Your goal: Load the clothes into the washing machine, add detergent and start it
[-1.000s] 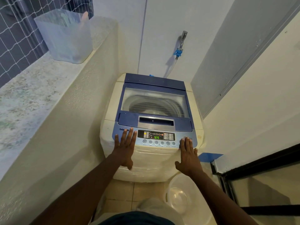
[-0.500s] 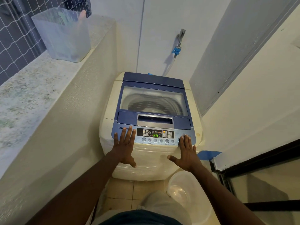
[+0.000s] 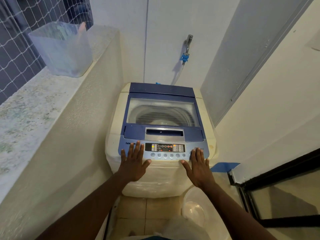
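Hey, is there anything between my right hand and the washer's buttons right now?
Nothing visible. The right hand lies flat, fingers spread, at the right end of the control panel of the washing machine, with the button row bare beside it. The left hand rests at the panel's left end.

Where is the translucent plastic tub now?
In the head view, the translucent plastic tub sits upper left on the speckled stone ledge, beside the netted window.

One washing machine (image 3: 161, 135), two hands (left (image 3: 133, 165), right (image 3: 199, 168)), one translucent bin (image 3: 64, 51), one wall tap (image 3: 187, 44), one pale basin (image 3: 195, 210).
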